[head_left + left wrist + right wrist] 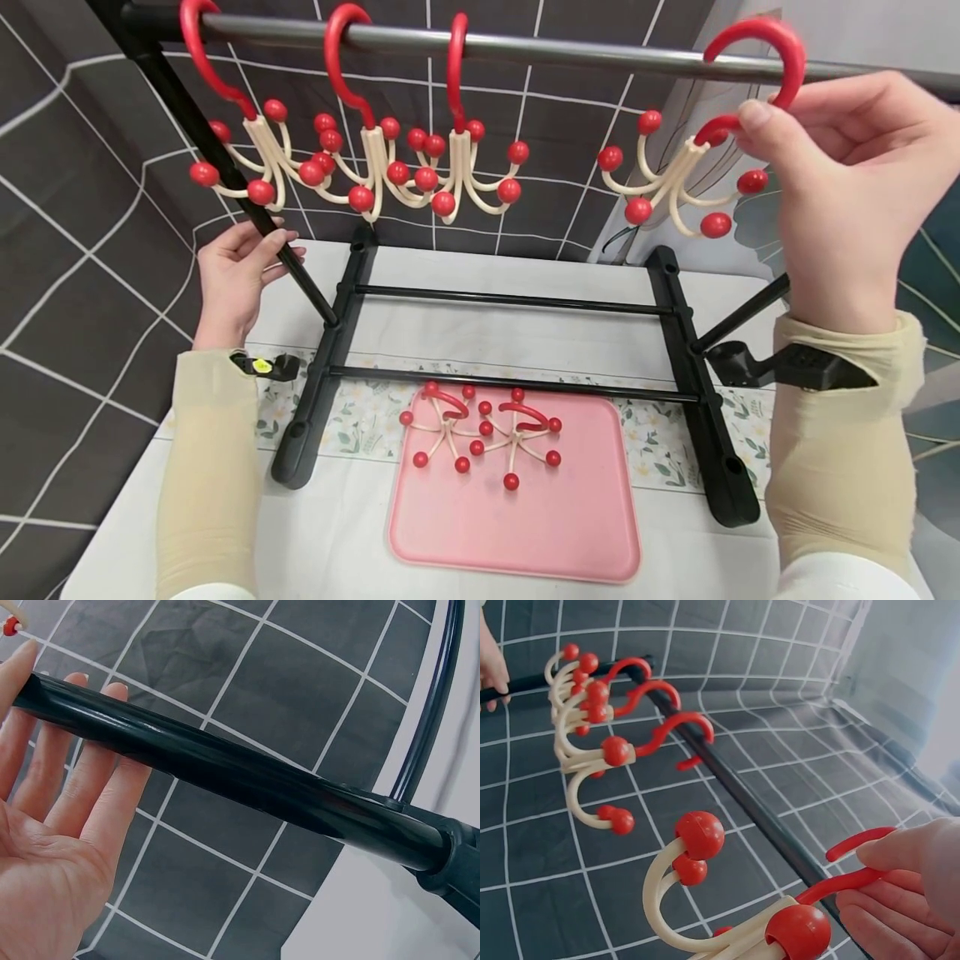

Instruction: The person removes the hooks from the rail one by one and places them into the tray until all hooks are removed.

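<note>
My right hand (862, 183) pinches the red hook of a multi-prong hanger (678, 179) between thumb and fingers, close to the rail (570, 54). Its cream prongs end in red balls. Whether the hook bears on the rail I cannot tell. Farther left, three like hangers (592, 759) hang from the rail by their red hooks. My left hand (240, 271) holds the black side post (225, 765) of the rack, thumb on one side and fingers behind. Two more hangers (517, 437) lie on a pink tray (555, 533) below.
The rack's black feet (716, 450) and crossbars (517, 300) stand on a white-covered table (330, 533) with a floral strip (663, 454). A dark tiled-pattern backdrop (75, 292) rises behind and at the left. Pale curtain-like fabric (907, 712) is at the right.
</note>
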`<action>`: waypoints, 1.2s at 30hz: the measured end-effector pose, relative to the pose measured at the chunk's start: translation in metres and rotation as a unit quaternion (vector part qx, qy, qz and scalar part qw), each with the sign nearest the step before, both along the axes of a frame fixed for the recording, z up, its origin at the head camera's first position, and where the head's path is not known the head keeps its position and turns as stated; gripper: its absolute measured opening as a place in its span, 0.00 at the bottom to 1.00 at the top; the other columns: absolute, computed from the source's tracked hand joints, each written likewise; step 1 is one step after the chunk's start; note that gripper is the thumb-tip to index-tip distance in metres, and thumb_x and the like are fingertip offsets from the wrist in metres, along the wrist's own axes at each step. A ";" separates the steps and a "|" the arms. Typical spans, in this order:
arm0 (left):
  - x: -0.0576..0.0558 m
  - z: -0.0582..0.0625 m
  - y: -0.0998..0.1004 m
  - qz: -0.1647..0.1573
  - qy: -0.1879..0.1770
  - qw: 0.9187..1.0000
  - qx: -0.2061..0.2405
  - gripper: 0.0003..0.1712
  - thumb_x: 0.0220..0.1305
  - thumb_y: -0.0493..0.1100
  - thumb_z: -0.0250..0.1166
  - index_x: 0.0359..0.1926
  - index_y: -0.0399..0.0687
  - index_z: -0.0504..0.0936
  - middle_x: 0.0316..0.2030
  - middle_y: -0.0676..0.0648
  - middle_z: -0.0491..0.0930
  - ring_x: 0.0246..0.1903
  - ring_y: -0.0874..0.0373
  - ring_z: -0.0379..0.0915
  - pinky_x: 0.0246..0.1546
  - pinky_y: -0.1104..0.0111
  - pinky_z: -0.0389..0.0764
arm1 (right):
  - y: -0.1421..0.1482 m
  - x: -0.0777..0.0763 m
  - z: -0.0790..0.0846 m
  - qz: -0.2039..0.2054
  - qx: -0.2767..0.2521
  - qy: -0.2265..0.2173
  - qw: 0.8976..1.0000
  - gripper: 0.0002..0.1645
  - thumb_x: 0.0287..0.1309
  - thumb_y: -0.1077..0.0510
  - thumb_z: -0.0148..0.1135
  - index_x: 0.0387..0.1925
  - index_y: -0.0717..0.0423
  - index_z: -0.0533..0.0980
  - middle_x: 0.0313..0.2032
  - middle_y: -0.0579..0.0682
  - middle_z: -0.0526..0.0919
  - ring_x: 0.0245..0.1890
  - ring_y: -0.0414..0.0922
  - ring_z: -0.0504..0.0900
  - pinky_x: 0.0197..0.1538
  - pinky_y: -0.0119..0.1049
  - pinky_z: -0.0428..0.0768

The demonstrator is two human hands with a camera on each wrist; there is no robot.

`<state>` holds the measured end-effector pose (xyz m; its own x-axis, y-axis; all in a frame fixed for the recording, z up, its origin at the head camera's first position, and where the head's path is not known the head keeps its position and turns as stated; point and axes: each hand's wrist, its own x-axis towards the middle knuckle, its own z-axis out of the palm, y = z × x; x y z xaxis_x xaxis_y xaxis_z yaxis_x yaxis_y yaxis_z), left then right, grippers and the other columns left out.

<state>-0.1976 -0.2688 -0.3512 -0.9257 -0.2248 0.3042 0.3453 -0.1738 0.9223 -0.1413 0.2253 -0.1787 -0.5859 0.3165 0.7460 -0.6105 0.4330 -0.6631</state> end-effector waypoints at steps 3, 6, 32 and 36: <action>0.000 0.000 0.000 0.002 -0.002 1.000 0.001 0.19 0.63 0.33 0.73 0.52 0.29 0.82 0.38 0.41 0.87 0.33 0.53 0.88 0.40 0.68 0.86 | 0.004 0.003 -0.007 0.000 -0.002 -0.010 1.000 0.15 0.54 0.61 0.79 0.40 0.67 0.86 0.40 0.57 0.88 0.36 0.43 0.88 0.47 0.31 0.83; 0.000 0.001 0.001 0.004 -0.003 1.000 0.002 0.16 0.63 0.33 0.72 0.51 0.32 0.84 0.38 0.41 0.87 0.33 0.53 0.88 0.40 0.68 0.86 | 0.007 0.007 -0.016 -0.005 0.018 -0.012 1.000 0.15 0.53 0.62 0.79 0.39 0.69 0.85 0.37 0.57 0.88 0.31 0.42 0.86 0.43 0.29 0.83; -0.001 0.001 0.002 -0.001 0.002 1.000 0.010 0.20 0.63 0.32 0.72 0.53 0.26 0.81 0.38 0.40 0.87 0.33 0.52 0.88 0.40 0.68 0.86 | 0.014 0.053 -0.115 0.112 0.100 -0.186 0.971 0.11 0.50 0.74 0.76 0.38 0.69 0.84 0.36 0.48 0.89 0.33 0.38 0.89 0.40 0.26 0.84; -0.001 0.001 0.002 0.001 0.006 1.000 0.008 0.17 0.63 0.32 0.72 0.52 0.29 0.83 0.38 0.40 0.87 0.33 0.52 0.88 0.39 0.68 0.86 | 0.017 0.059 -0.132 0.140 0.110 -0.200 0.964 0.12 0.49 0.77 0.75 0.37 0.69 0.84 0.36 0.49 0.89 0.33 0.39 0.89 0.39 0.28 0.85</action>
<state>-0.1984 -0.2667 -0.3504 -0.9216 -0.2318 0.3114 0.3566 -0.1887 0.9150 -0.0827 0.2423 -0.3107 -0.8801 -0.0345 0.4736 -0.4378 0.4453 -0.7811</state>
